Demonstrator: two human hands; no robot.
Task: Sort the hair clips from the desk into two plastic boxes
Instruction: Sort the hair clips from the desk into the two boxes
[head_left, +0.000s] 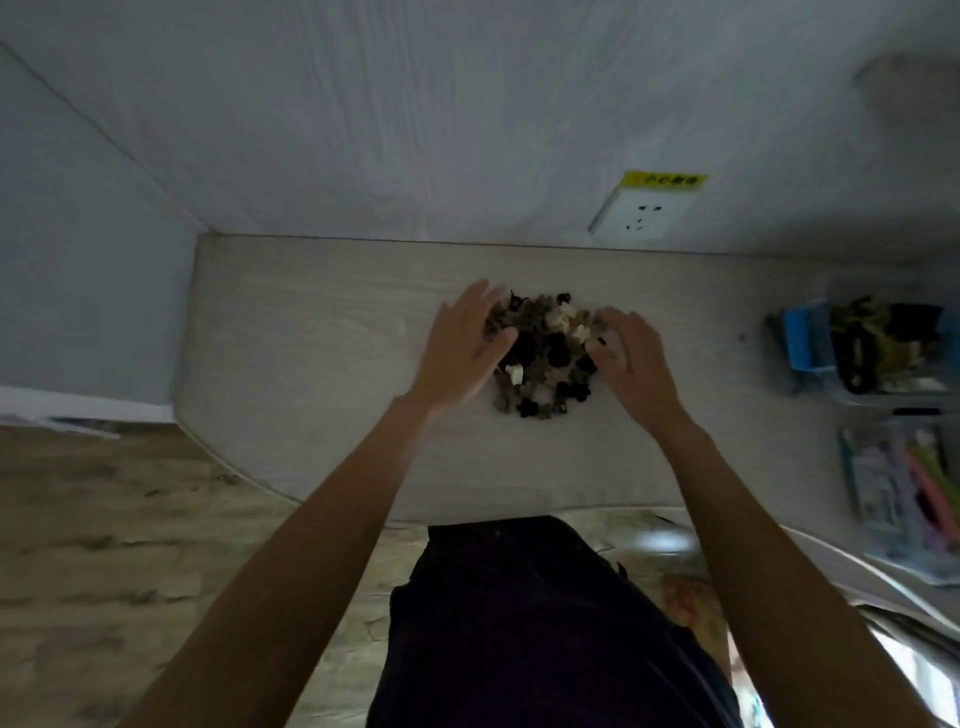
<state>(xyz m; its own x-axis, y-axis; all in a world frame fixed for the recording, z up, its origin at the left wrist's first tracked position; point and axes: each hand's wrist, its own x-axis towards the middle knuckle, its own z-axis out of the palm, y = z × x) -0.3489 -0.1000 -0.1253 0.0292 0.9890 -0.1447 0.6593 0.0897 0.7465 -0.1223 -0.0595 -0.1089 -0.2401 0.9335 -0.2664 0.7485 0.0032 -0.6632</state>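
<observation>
Nearest, two bare forearms reach out over the front edge of the pale wooden desk (322, 364). The left hand (462, 348) lies at the left side of the pile of hair clips (543, 358), fingers straight and spread, touching the heap's edge. The right hand (631, 358) sits at the pile's right side, fingers loosely bent over the outer clips; the picture is smeared there, so whether it has pinched one cannot be told.

The pile sits mid-desk, between the hands: small clips in black, brown and cream, heaped and interlocked. They are probably light, hard plastic with sprung jaws and teeth, so they should snag on each other and come up in clumps. The sound hold looks to be a fingertip pinch across one clip's body, lifting it clear of its neighbours; squeezing the tails would open it.

Far right on the desk, well apart from the pile, stands a clear plastic box (883, 348) with dark and yellowish things inside. Nearer on the right lies a clear case of pens (898, 488). Beyond, a wall socket (641, 215) sits above the desk's far edge.
</observation>
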